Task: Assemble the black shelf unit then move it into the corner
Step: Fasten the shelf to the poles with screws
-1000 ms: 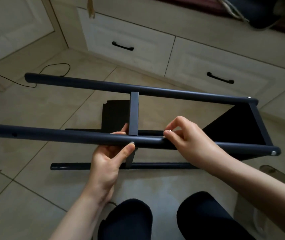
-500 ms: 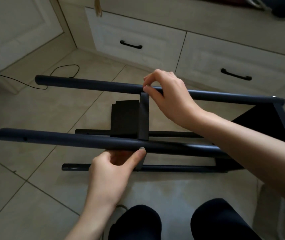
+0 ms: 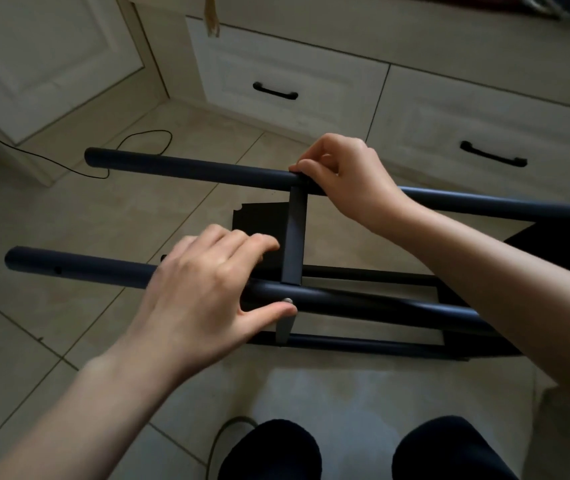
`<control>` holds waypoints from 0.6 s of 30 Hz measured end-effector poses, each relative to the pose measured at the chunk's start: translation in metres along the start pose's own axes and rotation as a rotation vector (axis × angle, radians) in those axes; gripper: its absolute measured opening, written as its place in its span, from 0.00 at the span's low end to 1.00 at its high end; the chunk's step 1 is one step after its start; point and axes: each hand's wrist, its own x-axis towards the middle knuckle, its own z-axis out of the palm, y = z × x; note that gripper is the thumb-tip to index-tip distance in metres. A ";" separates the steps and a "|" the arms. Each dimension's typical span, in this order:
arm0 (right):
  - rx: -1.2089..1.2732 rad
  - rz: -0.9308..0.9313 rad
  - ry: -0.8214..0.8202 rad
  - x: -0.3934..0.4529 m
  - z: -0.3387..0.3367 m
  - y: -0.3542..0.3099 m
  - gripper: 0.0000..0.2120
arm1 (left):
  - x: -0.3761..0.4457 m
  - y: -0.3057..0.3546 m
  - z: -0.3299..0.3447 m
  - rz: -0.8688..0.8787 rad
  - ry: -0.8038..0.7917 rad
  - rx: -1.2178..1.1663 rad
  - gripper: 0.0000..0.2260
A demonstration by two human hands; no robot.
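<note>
A thin black cord (image 3: 131,147) curls on the pale, smooth floor tiles (image 3: 79,209) at about ten o'clock. The black shelf unit (image 3: 397,299) lies on its side in the middle of the floor, just in front of the person's dark knees (image 3: 276,448). It is made of long round tubes that look smooth and a bit shiny. The near tube (image 3: 82,268) runs from nine o'clock toward three o'clock and has a small hole close to its left end. The left hand (image 3: 203,292) lies over this tube with the fingers bent across the top, and the thumb reaches under toward a little silver screw (image 3: 288,301). The hand is blurry, so I cannot tell if it really grips the tube. A flat, thin bar (image 3: 295,237) goes from the near tube up to the far tube (image 3: 186,168). A flat black board (image 3: 259,220) hangs just left of the bar. The right hand (image 3: 342,174) sits on the far tube at about twelve o'clock, where the bar meets it, and its fingertips pinch something too small to see there. At one o'clock are white drawers (image 3: 311,74) with curved black handles (image 3: 275,91).
</note>
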 end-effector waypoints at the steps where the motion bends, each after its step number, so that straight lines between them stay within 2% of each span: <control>1: -0.006 0.004 -0.013 0.002 -0.002 -0.001 0.02 | 0.002 -0.001 -0.002 0.006 -0.054 -0.021 0.31; 5: -0.116 -0.012 -0.045 0.006 0.000 -0.003 0.04 | 0.004 -0.006 0.001 -0.007 -0.277 -0.045 0.37; 8: -0.230 -0.053 -0.047 0.003 0.007 -0.004 0.05 | 0.005 -0.010 0.005 0.034 -0.283 -0.067 0.38; 13: -0.209 -0.071 -0.007 0.000 0.010 0.001 0.04 | 0.008 -0.015 0.006 0.053 -0.237 -0.247 0.36; 18: -0.225 -0.107 0.000 -0.007 0.013 -0.002 0.05 | 0.013 -0.028 0.009 0.131 -0.220 -0.264 0.36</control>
